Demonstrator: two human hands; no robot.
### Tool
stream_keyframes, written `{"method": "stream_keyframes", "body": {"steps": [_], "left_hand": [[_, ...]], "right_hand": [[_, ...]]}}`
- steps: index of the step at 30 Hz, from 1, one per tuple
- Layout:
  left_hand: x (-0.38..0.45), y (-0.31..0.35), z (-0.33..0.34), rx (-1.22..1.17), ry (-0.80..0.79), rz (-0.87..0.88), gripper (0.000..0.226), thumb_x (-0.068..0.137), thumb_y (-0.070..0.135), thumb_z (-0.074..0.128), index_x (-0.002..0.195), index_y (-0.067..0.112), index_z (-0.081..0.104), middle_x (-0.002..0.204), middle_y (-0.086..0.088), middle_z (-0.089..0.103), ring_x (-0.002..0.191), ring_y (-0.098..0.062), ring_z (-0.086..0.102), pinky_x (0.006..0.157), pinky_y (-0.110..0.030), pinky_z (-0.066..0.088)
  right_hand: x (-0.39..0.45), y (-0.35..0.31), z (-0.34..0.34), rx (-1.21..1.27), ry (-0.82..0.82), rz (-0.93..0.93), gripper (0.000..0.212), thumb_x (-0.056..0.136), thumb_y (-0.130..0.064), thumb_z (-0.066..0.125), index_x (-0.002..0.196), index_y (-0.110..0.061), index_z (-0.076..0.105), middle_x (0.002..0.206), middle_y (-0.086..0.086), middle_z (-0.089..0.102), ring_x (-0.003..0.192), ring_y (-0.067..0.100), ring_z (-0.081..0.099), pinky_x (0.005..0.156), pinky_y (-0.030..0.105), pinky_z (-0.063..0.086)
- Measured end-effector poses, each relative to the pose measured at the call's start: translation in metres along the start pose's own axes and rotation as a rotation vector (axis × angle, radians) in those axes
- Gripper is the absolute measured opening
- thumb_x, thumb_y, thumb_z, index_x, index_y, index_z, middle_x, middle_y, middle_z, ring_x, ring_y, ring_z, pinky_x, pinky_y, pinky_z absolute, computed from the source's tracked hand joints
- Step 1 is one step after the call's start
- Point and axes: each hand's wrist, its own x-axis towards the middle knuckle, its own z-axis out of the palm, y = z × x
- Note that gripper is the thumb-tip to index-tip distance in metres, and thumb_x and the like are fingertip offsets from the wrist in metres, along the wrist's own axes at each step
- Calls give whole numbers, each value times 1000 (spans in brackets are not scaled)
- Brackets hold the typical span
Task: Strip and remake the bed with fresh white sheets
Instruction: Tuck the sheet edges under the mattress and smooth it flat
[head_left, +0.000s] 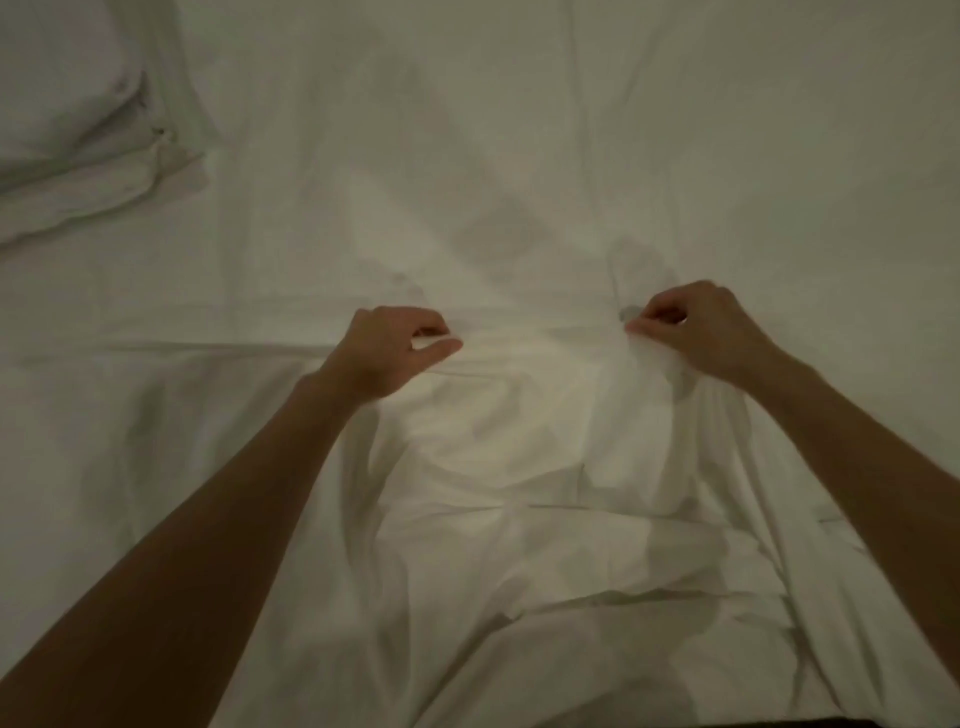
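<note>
Both arms out over the bed (519, 130). Left hand (387, 345) and right hand (696, 327) each pinching the edge of the white sheet (519, 467) between thumb and curled fingers (641, 326), set apart, probably to lift and spread it flat. Sheet rumpled below the hands, lying over the mattress. Pillow (67, 119) at far left, inside a white case. No other containers in view.

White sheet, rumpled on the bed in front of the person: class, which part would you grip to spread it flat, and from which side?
Grip the white sheet along its far folded edge, reaching from the near side as both hands do: left hand and right hand pinch that ridge apart from each other. The creased slack lies nearer, so pulling outward probably flattens it.
</note>
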Motion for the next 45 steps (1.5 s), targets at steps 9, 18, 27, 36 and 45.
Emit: {"method": "stream_keyframes", "body": {"steps": [9,18,27,36,45], "left_hand": [[58,-6,-5,119,153,-277,30,94,45,53,109,22,66,117,-2,64,114,-26,54,98,-37,30],[54,9,6,202,318,-338,34,90,35,60,124,29,54,128,-1,51,121,-24,43,95,-45,34],[-74,44,123,366,81,-184,62,93,45,25,150,24,29,159,-5,21,146,-27,22,101,-70,27],[-204,50,168,189,89,-214,71,89,54,28,152,26,12,161,-7,11,147,-29,12,98,-73,25],[-288,76,223,131,302,-48,43,71,49,56,106,25,53,113,-3,58,104,-27,55,83,-46,47]], "right_hand": [[83,-32,-28,-251,20,-193,23,88,-21,67,92,2,71,86,18,67,83,32,61,72,27,41],[84,-33,-6,-383,144,-159,18,92,-19,56,94,-2,63,98,22,64,92,37,59,76,35,42],[-55,-12,84,-406,140,-527,47,88,-37,45,127,-13,55,136,12,52,126,27,45,100,46,35],[-236,53,127,-172,282,-230,40,88,-30,47,121,-9,56,135,5,43,125,24,41,104,49,36],[-256,71,137,-471,109,-440,49,67,-31,75,113,-22,61,117,2,61,104,26,55,90,41,30]]}}
